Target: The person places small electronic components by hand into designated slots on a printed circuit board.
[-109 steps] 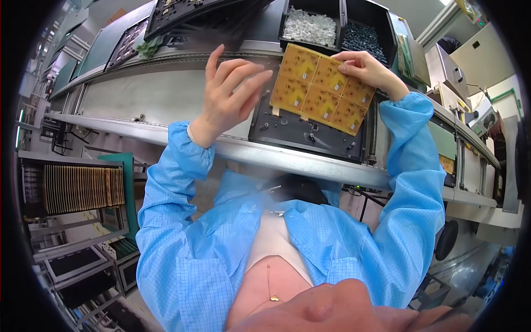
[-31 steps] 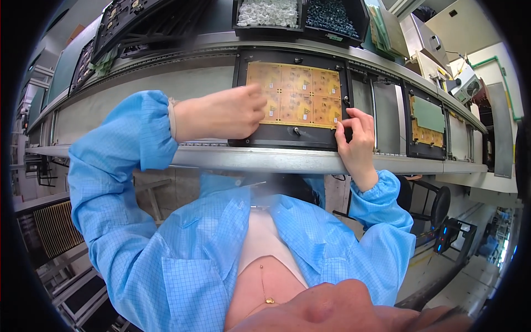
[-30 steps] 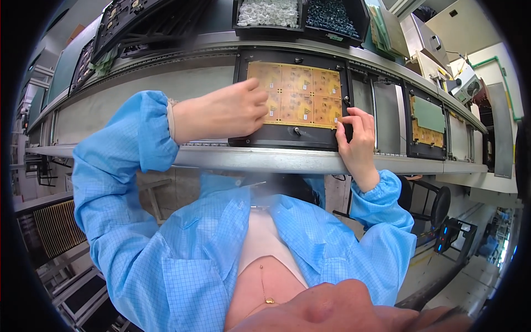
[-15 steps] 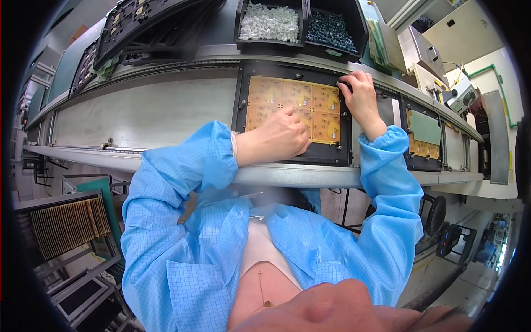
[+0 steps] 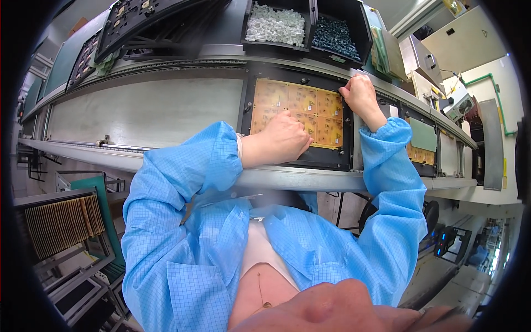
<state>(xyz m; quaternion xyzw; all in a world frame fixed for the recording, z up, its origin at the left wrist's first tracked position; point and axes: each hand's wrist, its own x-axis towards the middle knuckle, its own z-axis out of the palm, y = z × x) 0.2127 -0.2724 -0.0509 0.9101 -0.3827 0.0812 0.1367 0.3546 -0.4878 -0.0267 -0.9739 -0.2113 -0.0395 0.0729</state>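
Note:
A yellow-orange circuit board panel (image 5: 326, 105), divided into several boards, lies in a black carrier frame (image 5: 321, 156) on the conveyor. Small black knobs (image 5: 305, 81) sit around the frame's border. My left hand (image 5: 281, 139) is over the panel's lower left part, fingers curled closed; whatever they hold is hidden beneath them. At the frame's far right corner, my right hand (image 5: 363, 98) has thumb and fingers pinched together at a small black knob, which the fingers mostly cover.
Beyond the conveyor stand black bins of white parts (image 5: 275, 26) and dark blue parts (image 5: 336, 39). Another carrier with a green sheet (image 5: 421, 133) sits to the right. Black carriers (image 5: 141, 27) are stacked far left. A metal rail (image 5: 310, 176) runs along the near side.
My right hand's fingers have drawn closer together at the frame's corner. My left hand stays curled over the panel. The whole view has shifted slightly.

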